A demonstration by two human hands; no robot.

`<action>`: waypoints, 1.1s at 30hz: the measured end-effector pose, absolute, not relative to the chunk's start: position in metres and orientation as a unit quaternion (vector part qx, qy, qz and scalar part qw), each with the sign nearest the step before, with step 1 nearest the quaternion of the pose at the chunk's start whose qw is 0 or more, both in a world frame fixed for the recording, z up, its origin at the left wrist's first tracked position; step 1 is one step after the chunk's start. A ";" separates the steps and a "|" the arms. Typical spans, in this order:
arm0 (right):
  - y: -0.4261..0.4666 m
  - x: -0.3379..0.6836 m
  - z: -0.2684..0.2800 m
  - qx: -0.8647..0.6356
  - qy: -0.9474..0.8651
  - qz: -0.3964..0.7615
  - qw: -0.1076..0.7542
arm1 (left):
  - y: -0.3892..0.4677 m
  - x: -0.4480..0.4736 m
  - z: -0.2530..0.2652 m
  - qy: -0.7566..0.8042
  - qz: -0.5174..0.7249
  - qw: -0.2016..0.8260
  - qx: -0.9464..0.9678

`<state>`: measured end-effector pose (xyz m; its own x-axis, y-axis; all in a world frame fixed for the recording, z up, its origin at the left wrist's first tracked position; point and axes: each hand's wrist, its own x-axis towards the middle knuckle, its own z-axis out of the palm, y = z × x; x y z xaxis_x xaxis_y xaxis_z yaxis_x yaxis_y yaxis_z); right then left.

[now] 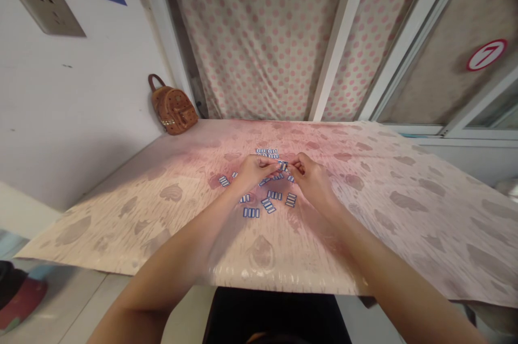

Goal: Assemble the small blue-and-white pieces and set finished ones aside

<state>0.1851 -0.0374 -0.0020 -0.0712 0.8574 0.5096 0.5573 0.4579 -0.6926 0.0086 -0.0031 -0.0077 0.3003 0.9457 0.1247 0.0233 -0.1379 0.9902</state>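
Note:
Between my two hands, just above the table, is a small blue-and-white striped piece [283, 166] that looks like a strip of labels. My left hand [258, 170] pinches its left side with thumb and forefinger. On the other side, my right hand [306, 172] pinches the right edge. Several like pieces lie scattered below and around my hands, among them one striped piece [251, 213] nearest me and another [291, 200] under my right wrist. Beyond my fingers, a larger striped block [267, 153] lies flat in rows. My left forearm partly hides some pieces.
A patterned cloth [162, 225] covers the table. At the back left corner, a small brown backpack [175, 109] leans near the white wall. A dotted curtain [259, 36] hangs behind the table's far edge. A wall socket [46, 7] is at upper left.

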 end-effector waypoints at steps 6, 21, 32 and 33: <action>-0.037 0.186 -0.003 -0.487 -0.715 0.169 0.472 | -0.004 0.008 -0.007 0.393 0.431 0.514 0.629; -0.038 0.191 0.004 -0.466 -0.786 0.051 0.404 | -0.009 0.005 0.010 0.413 0.455 0.558 0.558; -0.041 0.187 0.011 -0.459 -0.787 0.065 0.407 | -0.009 0.004 0.007 0.402 0.439 0.578 0.558; -0.041 0.187 0.012 -0.462 -0.785 0.068 0.408 | -0.009 0.004 0.007 0.401 0.439 0.579 0.558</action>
<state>0.1867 -0.0411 0.0116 -0.2410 0.7807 0.5765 0.6694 0.5638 -0.4837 0.0038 -0.0087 0.0072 0.2936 0.9556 0.0257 -0.0602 -0.0084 0.9982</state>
